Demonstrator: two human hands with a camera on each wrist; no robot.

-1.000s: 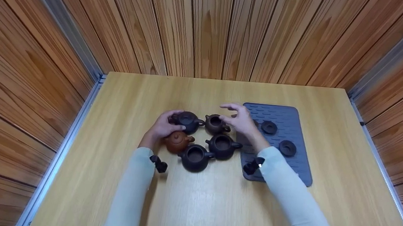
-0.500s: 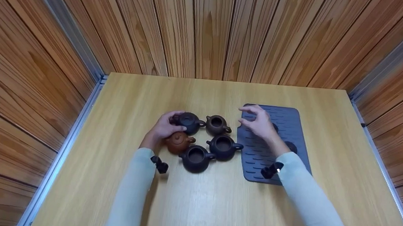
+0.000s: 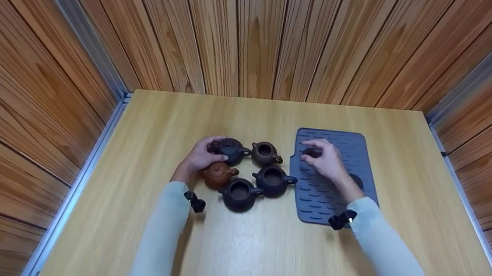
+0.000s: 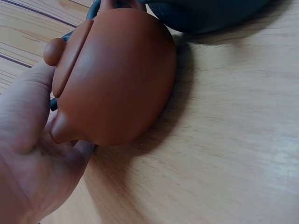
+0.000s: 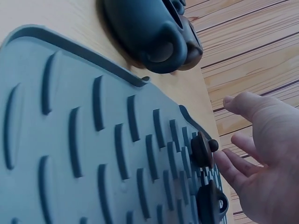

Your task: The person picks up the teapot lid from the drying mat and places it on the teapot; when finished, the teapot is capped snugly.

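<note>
My left hand [image 3: 200, 155] grips the dark teapot [image 3: 232, 151] at the back left, thumb on its near side and fingers on the far side. Just in front of that hand stands a red-brown teapot [image 3: 217, 174] with its lid on; it fills much of the left wrist view [image 4: 119, 77]. Above the grey ribbed mat [image 3: 318, 196] hovers my right hand [image 3: 328, 162], thumb and fingers spread apart. Close to those fingers on the mat is a dark lid with a round knob [image 5: 202, 150]. A second lid with a ring-shaped knob [image 5: 211, 204] lies near it.
Three lidless teapots stand close together: a small brown one [image 3: 265, 154] at the back, a dark one [image 3: 272, 181] beside the mat, and another dark one [image 3: 240, 195] nearest me. A further round lid [image 3: 357, 180] is partly hidden by my right forearm.
My right hand has moved right, from beside the small brown teapot to over the lids on the mat. The left hand has stayed on the dark teapot.
</note>
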